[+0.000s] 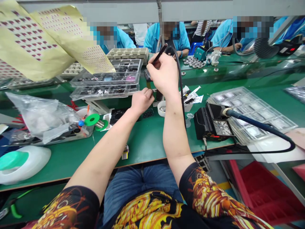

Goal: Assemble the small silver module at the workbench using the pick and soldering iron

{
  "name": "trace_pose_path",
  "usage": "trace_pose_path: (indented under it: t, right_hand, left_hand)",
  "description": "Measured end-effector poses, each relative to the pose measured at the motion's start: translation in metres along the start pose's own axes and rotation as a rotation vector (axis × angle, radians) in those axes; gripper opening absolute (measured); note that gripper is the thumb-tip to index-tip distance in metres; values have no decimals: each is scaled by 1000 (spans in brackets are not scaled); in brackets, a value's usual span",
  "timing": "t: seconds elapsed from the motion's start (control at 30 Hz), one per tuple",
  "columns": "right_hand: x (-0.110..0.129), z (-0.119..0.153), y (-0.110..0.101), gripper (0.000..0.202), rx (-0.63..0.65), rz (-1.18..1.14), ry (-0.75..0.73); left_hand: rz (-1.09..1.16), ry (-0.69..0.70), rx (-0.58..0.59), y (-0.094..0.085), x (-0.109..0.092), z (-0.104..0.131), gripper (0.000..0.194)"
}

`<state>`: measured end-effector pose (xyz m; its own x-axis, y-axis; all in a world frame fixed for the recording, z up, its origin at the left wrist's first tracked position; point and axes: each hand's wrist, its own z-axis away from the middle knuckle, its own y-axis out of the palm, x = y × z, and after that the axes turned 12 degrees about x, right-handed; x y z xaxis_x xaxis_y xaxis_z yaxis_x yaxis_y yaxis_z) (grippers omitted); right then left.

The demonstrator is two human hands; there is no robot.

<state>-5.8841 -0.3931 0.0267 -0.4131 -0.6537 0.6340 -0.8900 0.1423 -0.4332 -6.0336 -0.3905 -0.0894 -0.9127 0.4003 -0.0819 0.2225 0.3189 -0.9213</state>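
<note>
Green counter (147, 143), items listed left to right:

- White dish with a teal insert (19, 162), near edge, far left
- Clear plastic bag (40, 116) lying over a shallow tray, behind the dish
- Yellow backing sheets (47, 38) with rows of small red stickers, hanging above the left end
- Green tape rolls (94, 121), just right of the bag
- Stacked clear trays (107, 79) of small dark parts, behind the rolls
- Left hand (141, 100): fingers closed in a pinch, pressed down near a small dark part on the counter, what they grip too small to tell; touching the right hand's underside
- Soldering pen (159, 52): thin black tool, tilted, upper end rising above the right hand, its black cable (181, 92) running down past the right forearm
- Right hand (163, 76): fingers closed around the soldering pen, raised just above the left hand
- Small white cup (163, 109), just beside the right wrist
- Black soldering station (213, 124), right of the right forearm, thick blue-black hose leading off to the right
- Clear blister trays (250, 108), behind and right of the station
- Co-workers in blue shirts seated along the far side
</note>
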Motion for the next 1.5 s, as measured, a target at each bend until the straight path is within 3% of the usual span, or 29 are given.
trace_pose_path:
  t: [0.17, 0.37, 0.5, 0.73, 0.97, 1.13, 1.23, 1.33, 1.43, 1.5]
  right_hand:
    - [1, -2, -1, 12, 17, -23, 7]
    - [0, -3, 0, 9, 5, -49, 5]
    - [3, -2, -2, 11, -5, -2, 9]
    - [19, 0, -12, 12, 173, 96, 124]
    - [30, 4, -16, 11, 158, 62, 142]
    - [35, 5, -19, 11, 144, 19, 141]
    - [33, 5, -18, 13, 134, -11, 134]
    - [31, 4, -11, 17, 107, -56, 90]
    - [32, 3, -1, 17, 93, -50, 34]
    - [36, 3, 5, 13, 120, 15, 29]
  left_hand:
    - [-81, 91, 15, 4, 12, 1, 26]
    - [-118, 159, 60, 4, 11, 1, 31]
    - [-184, 156, 80, 7, 10, 1, 35]
    - [-165, 163, 134, 4, 7, -1, 38]
    - [-228, 178, 194, -1, 3, -1, 41]
    - [-164, 181, 254, 1, 3, 15, 33]
    - [79, 76, 106, -11, -1, 38, 19]
    - [623, -91, -43, -46, -9, 74, 10]
    - [1296, -295, -29, -93, -14, 120, 18]
    - [1631, -374, -20, -118, -13, 153, 30]
